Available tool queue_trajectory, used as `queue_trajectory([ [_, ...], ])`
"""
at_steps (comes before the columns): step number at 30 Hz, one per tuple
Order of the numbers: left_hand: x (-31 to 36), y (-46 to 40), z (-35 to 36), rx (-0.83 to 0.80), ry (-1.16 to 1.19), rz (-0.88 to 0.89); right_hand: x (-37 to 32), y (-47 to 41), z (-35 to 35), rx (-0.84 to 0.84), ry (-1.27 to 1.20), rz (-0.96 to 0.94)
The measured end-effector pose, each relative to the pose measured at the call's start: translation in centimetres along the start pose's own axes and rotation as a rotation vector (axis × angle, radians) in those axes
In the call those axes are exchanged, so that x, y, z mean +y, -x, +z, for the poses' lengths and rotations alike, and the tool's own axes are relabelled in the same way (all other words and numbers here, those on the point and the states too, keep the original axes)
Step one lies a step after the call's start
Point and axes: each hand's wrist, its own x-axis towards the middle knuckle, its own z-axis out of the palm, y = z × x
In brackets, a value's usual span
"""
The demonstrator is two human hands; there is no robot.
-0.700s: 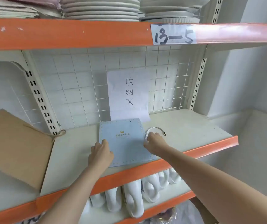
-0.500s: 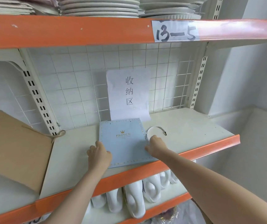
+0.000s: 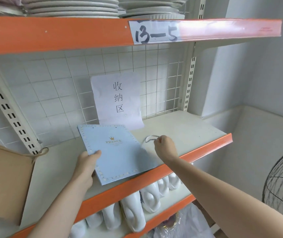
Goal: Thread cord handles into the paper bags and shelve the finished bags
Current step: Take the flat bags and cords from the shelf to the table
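Lay flat at the shelf's (image 3: 185,127) front edge, bag (image 3: 118,152) gripped at its left side by the left hand (image 3: 87,162), probably for squaring up, cord (image 3: 150,138) pinched beside its right edge by the right hand (image 3: 164,146), likely for tucking clear.

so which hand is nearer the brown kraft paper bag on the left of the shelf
Left. The left hand grips the flat pale blue paper bag at its left edge, the side toward the brown kraft paper bag. The right hand pinches the silver cord handle beyond the blue bag's far side.
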Motion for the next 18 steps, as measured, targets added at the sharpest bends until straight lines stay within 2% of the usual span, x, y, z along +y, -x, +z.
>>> queue_trajectory([
  [3, 0.3, 1.6, 0.3, -0.102, 0.069, -0.002, 0.4, 1.7, -3.9, 0.069, -0.407, -0.001],
  [7, 0.2, 4.2, 1.7, -0.277, 0.132, -0.012, 2.1, 4.4, -8.9, 0.004, -0.929, 0.08],
  [10, -0.5, 6.4, 3.4, -0.401, 0.125, -0.032, 4.2, 6.6, -12.1, 0.023, -1.194, 0.162],
  [13, -2.0, 8.4, 5.2, -0.469, 0.102, -0.031, 6.6, 9.5, -14.1, 0.123, -1.242, 0.226],
  [18, -4.8, 12.4, 7.4, -0.581, 0.09, -0.072, 10.4, 15.2, -16.4, 0.189, -0.96, 0.195],
])
